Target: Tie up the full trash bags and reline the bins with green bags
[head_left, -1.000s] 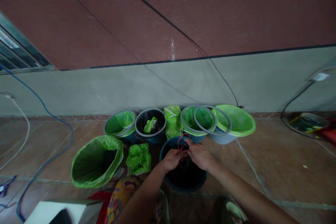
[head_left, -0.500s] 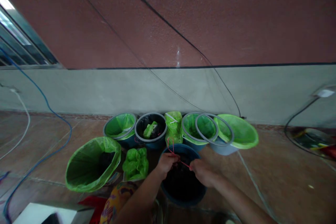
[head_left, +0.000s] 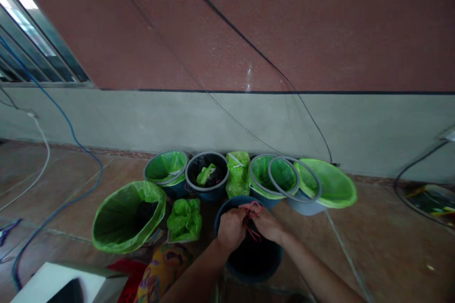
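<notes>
Left hand [head_left: 232, 229]: fingertips clamped on red string [head_left: 253, 235]
Right hand [head_left: 265, 223]: fingertips clamped on the same string, close beside the left
Red string: looped between the 2 hands, over the blue bucket [head_left: 254, 275]
Far row: 4 lined bins [head_left: 209, 195], 1 green bag [head_left: 238, 180], along the wall [head_left: 170, 118]
Near left: 1 green-lined bin [head_left: 115, 203], crumpled bag [head_left: 185, 220] to its right

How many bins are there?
6. Back row, left to right: first bin, second bin, third bin, fourth bin. Front: left bin, center blue bin. Others may be hidden.
</notes>
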Tool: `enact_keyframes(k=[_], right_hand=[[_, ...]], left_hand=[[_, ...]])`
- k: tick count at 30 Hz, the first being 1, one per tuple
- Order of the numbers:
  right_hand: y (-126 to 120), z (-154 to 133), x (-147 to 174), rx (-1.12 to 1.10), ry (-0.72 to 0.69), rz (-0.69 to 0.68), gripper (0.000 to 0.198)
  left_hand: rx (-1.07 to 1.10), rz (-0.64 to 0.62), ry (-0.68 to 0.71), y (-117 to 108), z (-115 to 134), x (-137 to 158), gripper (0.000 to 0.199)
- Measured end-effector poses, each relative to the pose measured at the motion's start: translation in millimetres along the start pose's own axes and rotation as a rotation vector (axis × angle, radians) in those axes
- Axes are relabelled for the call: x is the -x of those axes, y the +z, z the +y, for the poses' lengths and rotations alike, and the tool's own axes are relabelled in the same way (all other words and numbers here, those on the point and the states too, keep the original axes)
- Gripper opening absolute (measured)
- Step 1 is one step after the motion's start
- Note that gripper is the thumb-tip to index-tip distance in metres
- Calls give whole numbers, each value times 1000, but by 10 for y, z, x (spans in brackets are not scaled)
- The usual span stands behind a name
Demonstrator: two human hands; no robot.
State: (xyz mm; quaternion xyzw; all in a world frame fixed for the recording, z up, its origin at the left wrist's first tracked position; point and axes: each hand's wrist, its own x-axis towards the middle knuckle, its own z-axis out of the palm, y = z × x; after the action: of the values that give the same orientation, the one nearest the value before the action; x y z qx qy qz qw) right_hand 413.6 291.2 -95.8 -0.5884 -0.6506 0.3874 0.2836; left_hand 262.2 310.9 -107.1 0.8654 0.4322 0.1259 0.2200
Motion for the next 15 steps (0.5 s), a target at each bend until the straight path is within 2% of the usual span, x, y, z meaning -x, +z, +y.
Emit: enact_keyframes(k=[3, 6, 8, 11, 15], right_hand=[[136, 187, -65, -173, 66, -38, 31], [238, 328, -52, -330, 205, -60, 21], [253, 339, -14, -412, 222, -59, 15], [219, 296, 33, -524, 270, -95, 20], [214, 315, 25, -600, 457, -130, 22]], left_hand=[[-58, 27, 20, 6, -14, 16, 26], [-129, -19, 32, 24, -23, 35, 20], [-153, -40, 27, 54, -19, 44, 20], [-172, -43, 11, 107, -5, 50, 22], [-188, -46, 44, 131, 5, 50, 23]])
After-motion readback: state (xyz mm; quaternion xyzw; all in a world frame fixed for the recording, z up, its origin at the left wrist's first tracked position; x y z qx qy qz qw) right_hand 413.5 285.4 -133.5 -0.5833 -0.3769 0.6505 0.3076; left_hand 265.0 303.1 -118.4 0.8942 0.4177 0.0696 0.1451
